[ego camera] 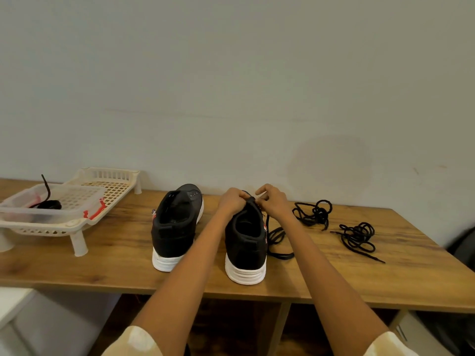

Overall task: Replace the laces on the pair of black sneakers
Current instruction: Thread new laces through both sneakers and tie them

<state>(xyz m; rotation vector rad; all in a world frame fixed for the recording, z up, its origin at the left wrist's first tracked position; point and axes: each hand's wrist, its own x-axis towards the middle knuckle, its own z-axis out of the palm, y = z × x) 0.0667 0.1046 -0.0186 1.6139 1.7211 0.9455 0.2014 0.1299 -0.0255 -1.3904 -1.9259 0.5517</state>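
Note:
Two black sneakers with white soles stand heel-toward-me on the wooden table [108,263]. The left sneaker [174,227] has no lace in it. My left hand [232,201] grips the tongue area of the right sneaker [245,242]. My right hand [272,201] pinches a black lace at the eyelets; that lace [276,240] trails down the shoe's right side onto the table. Two bundled black laces [314,214] [358,236] lie to the right.
A white slotted rack [108,186] stands at the back left, holding a clear plastic box [64,209] with a coiled black lace [48,204] inside. A dark object [462,247] sits past the table's right edge. The wall is close behind.

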